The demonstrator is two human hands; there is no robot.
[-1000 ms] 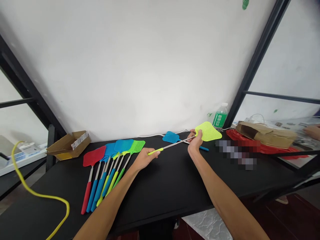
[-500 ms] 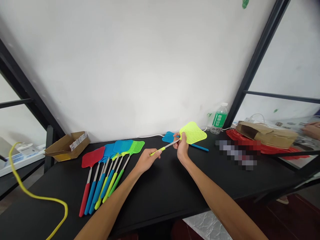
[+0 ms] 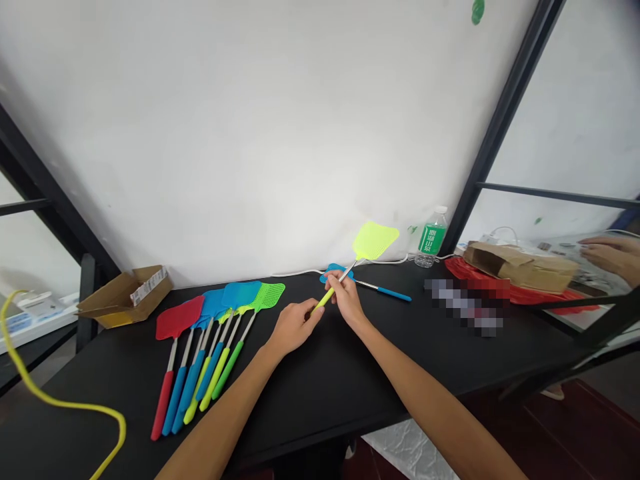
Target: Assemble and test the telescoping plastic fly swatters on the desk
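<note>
A yellow-green fly swatter [image 3: 375, 241] is held above the black table, its head up and to the right. My left hand [image 3: 295, 325] is closed round the lower part of its handle. Higher up, my right hand [image 3: 343, 295] is closed where the grip meets the metal shaft. Behind my right hand a blue fly swatter [image 3: 394, 294] lies on the table, its head partly hidden. To the left, several fly swatters lie side by side, their heads overlapping: a red one [image 3: 179, 318] at the outer end, blue and yellow-green ones between, and a green one [image 3: 270, 297] nearest my left hand.
An open cardboard box [image 3: 107, 303] stands at the back left of the table [image 3: 320, 393]. A water bottle [image 3: 432, 238] is by the wall. On the right are red plastic [image 3: 465, 275], brown cardboard [image 3: 525, 267] and another person's hand [image 3: 613, 257]. A yellow cable [image 3: 70, 405] crosses the left.
My right hand has moved from the swatter's head down the shaft to the top of the grip. The swatter now points more steeply upward. My left hand stays on the handle.
</note>
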